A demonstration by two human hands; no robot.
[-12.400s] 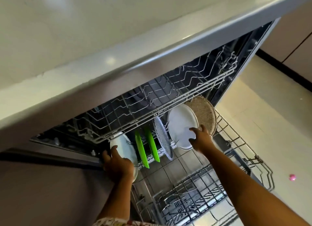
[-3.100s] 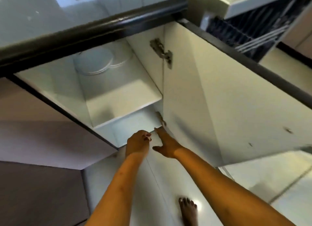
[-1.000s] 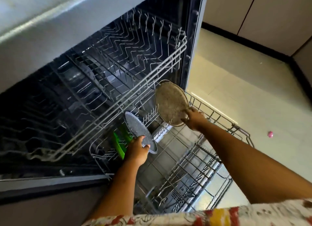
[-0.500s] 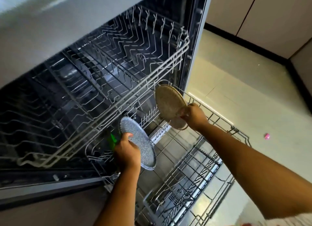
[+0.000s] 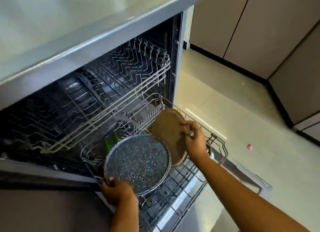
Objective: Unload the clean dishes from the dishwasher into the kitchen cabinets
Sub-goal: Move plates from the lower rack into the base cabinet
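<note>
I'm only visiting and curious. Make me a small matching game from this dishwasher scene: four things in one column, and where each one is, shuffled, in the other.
Things:
1. speckled grey plate
2. brown plate
3. green items
4. small pink object

Places:
A. on the floor
B. held by the right hand
C. standing in the lower rack
D. held by the left hand

Pairs: 1-D, 2-B, 3-C, 4-A.

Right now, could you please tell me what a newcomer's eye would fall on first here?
Two round plates held over the dishwasher's pulled-out lower rack: a speckled grey plate in the left hand, front centre, and a brown plate in the right hand, just behind. A small pink object lies on the pale floor at right.
</note>
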